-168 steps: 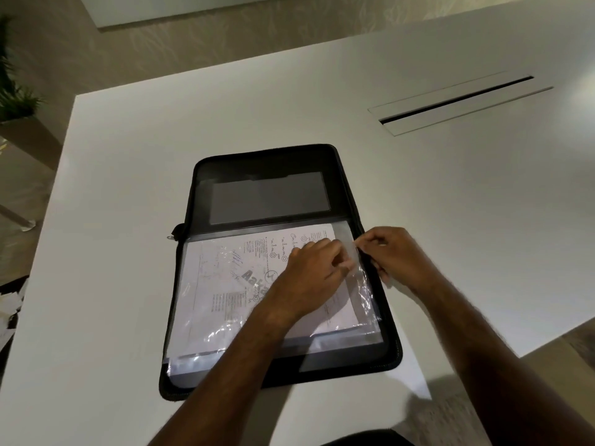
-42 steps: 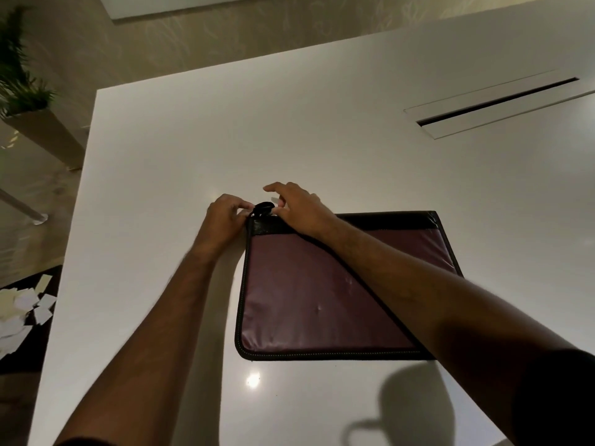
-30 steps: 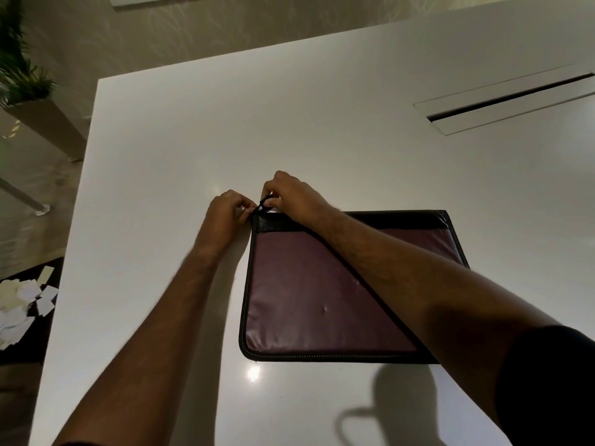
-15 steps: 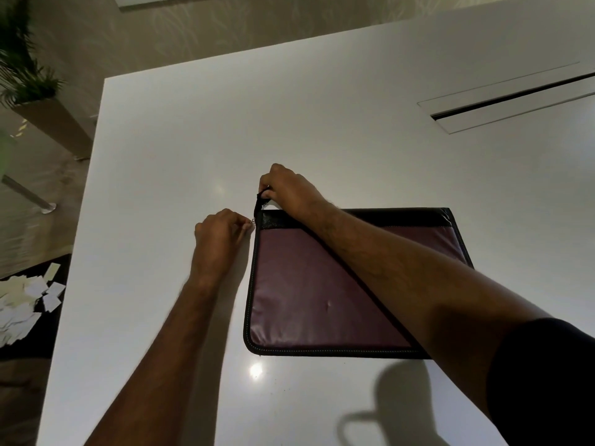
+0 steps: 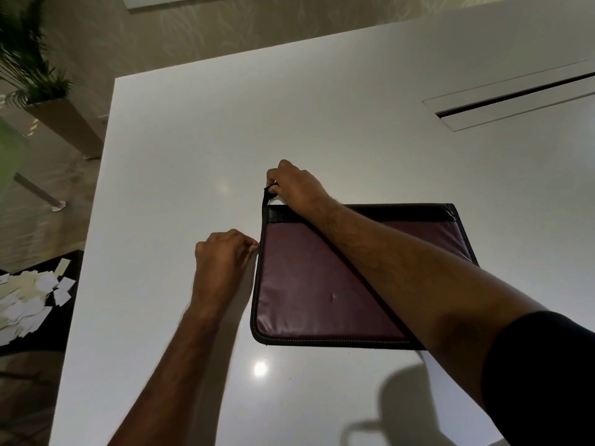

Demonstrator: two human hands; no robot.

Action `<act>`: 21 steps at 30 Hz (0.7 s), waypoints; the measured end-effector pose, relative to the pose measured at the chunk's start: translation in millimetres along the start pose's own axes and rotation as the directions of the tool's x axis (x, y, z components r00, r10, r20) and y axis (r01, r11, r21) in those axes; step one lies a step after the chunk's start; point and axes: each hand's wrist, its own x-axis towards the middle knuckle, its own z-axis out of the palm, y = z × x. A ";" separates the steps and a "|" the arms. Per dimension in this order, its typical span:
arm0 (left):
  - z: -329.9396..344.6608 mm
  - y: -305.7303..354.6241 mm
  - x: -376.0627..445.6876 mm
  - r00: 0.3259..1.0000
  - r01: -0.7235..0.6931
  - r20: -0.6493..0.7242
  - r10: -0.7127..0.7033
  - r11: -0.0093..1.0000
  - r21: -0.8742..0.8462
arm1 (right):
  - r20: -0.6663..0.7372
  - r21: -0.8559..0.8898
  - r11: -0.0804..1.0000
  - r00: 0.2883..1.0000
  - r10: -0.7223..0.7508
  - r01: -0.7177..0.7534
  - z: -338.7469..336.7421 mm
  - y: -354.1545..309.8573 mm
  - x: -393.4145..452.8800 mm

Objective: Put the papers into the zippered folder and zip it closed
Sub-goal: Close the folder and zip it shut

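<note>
Zippered folder (image 5: 328, 278) now folded shut, left hand (image 5: 222, 262) slid its zipper pull down the left edge, right hand (image 5: 296, 185) gripping the corner strap (image 5: 267, 196).

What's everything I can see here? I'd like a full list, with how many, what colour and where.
zippered folder: one, maroon with black edging, closed flat on the table, near edge right of centre
strap: one, black, at the folder's far left corner, pulled up by the right hand
table: one, white, fills most of the view
cable slot: one, dark slit in a white panel, far right of the table
paper scraps: many, white and cream, on the floor at left
plant: one, green, in a tan planter, far left
left hand: one, fingers pinching at the folder's left edge
right hand: one, grips the strap; dark sleeve on that arm
</note>
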 end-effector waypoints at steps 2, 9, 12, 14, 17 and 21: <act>-3.2 1.1 -7.7 1.000 0.001 0.009 -0.002 1.000 0.007 | -0.012 0.020 1.000 1.000 0.005 -0.005 0.7 0.4 -0.3; -15.7 4.1 -43.1 0.999 0.004 0.034 -0.005 1.000 0.024 | 0.007 0.066 0.996 0.998 0.056 -0.056 -0.2 -0.9 -1.8; -17.6 4.1 -58.2 0.999 -0.004 0.035 0.003 1.000 0.028 | 0.006 0.026 0.999 0.999 0.041 -0.041 0.1 -2.3 -2.6; -16.9 -2.0 -68.4 0.999 0.000 0.045 -0.002 0.999 0.045 | 0.012 0.035 0.998 0.998 0.057 -0.057 -0.5 -3.4 -3.0; -17.6 -6.8 -81.6 0.996 -0.029 0.082 0.018 0.991 0.132 | 0.020 0.054 0.996 0.997 0.074 -0.075 -3.0 -5.0 -3.6; -22.8 -6.4 -97.6 0.992 -0.088 0.104 0.072 0.985 0.152 | 0.033 0.070 0.992 0.994 0.100 -0.102 -4.7 -8.2 -4.8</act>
